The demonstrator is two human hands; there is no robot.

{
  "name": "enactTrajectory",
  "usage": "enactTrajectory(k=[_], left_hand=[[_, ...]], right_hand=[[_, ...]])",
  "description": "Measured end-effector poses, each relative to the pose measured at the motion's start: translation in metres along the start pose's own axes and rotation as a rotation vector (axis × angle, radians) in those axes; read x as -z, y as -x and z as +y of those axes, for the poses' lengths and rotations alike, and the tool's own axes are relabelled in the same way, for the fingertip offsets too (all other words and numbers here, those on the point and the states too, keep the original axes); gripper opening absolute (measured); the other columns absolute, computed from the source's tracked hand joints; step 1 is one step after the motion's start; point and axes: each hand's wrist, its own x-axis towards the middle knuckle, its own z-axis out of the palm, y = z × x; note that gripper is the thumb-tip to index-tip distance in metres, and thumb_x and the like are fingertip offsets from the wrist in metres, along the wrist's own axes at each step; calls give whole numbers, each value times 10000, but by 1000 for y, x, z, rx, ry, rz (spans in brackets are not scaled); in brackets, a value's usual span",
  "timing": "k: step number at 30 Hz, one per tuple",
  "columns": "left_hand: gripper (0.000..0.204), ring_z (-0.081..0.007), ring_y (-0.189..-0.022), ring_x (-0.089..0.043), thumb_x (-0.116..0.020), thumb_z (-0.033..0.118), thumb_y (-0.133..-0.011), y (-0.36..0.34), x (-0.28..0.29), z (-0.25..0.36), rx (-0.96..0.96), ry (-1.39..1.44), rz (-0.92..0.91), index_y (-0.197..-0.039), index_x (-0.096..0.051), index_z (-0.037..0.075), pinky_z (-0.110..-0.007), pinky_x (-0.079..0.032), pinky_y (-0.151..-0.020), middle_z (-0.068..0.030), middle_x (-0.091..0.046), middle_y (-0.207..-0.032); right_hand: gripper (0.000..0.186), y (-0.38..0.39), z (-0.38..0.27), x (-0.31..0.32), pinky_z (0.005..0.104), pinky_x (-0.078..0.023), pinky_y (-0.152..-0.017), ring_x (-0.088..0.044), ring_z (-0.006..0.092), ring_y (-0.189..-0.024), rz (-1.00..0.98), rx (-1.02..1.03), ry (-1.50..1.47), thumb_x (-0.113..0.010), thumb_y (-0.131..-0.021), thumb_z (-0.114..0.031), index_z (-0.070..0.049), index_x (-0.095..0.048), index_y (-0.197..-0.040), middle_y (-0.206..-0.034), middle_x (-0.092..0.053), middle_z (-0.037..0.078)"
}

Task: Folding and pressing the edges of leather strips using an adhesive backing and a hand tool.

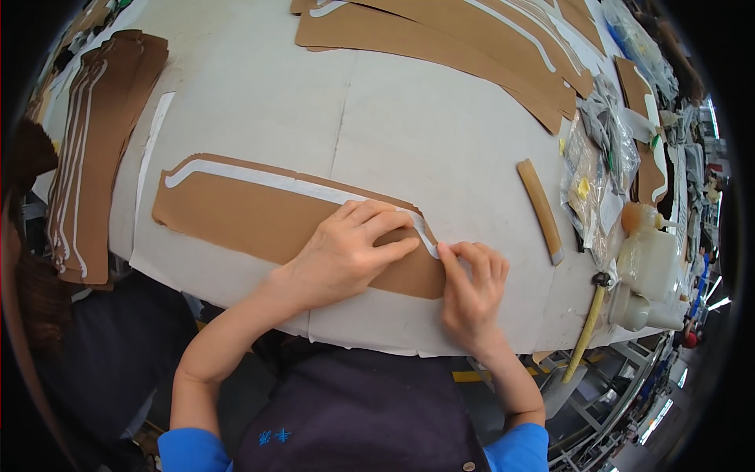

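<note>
A long brown panel (236,212) lies on the pale covered table in front of me, with a white strip (259,177) along its upper edge, bending down at the right end. My left hand (350,252) rests on the panel's right half, thumb and fingers apart and pressing over the strip near its bend. My right hand (476,291) is at the panel's right end, thumb and forefinger pinched on the tip of the white strip, the other fingers curled.
Brown panels with white strips lie stacked at the left (102,157) and back (409,35). On the right are a wooden tool (539,212), plastic bags (586,181), a translucent container (645,263) and a yellow-handled brush (586,330). Someone's dark clothing (102,354) shows at lower left.
</note>
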Motion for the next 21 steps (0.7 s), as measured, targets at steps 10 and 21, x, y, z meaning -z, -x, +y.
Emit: enactTrajectory(k=[10, 21], left_hand=[[333, -333, -1236, -621, -726, 68, -938, 121, 140, -69, 702, -493, 525, -1271, -733, 57, -416, -493, -1044, -132, -668, -1330], [566, -294, -1197, -563, -869, 360, -805, 129, 123, -61, 741, -385, 234, -1261, -664, 95, -437, -420, -1014, -85, -634, -1199]], right_hand=[[477, -12, 29, 4, 467, -503, -840, -637, 333, -963, -21, 208, 6, -679, -757, 75, 22, -710, -1230, -1098, -627, 143], [366, 13, 34, 111, 500, -522, -888, -646, 382, -1029, -91, 140, 212, -673, -877, 78, -30, -727, -1224, -1098, -654, 179]])
